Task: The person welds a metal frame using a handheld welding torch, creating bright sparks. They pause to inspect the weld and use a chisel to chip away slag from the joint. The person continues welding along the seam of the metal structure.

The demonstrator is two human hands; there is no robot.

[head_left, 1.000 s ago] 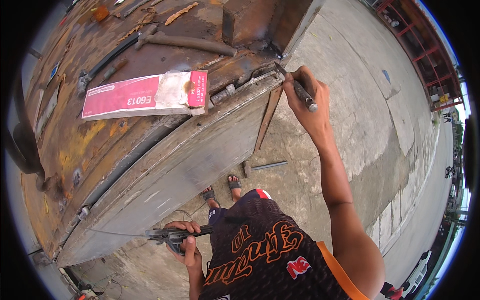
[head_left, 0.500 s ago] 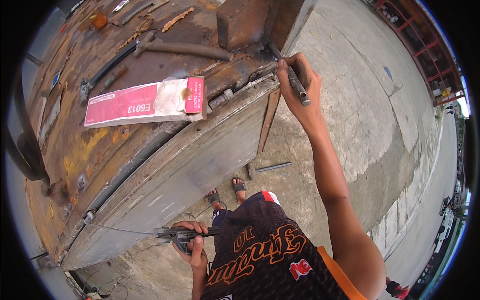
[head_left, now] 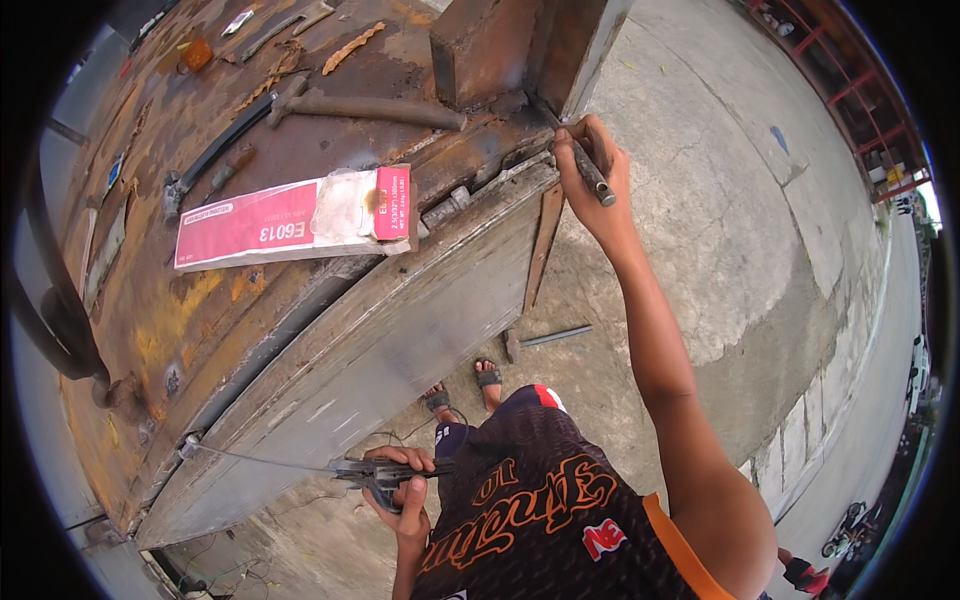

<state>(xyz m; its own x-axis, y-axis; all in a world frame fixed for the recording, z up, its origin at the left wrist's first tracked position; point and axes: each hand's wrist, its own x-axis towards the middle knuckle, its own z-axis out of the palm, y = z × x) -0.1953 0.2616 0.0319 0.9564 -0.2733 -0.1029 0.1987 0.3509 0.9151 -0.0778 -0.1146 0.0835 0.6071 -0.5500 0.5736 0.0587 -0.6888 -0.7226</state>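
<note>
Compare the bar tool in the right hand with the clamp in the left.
Shape: the bar tool is slim and straight; the clamp is bulkier, with a thin rod projecting leftward.
Pose: the bar tool slants toward the upright plates; the clamp lies roughly level near the jersey.
Shared: both look dark and elongated.

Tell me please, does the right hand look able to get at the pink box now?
Probably yes: nothing tall stands between the right hand and the pink box. It holds a metal tool, though, so likely must lay that down first.
</note>
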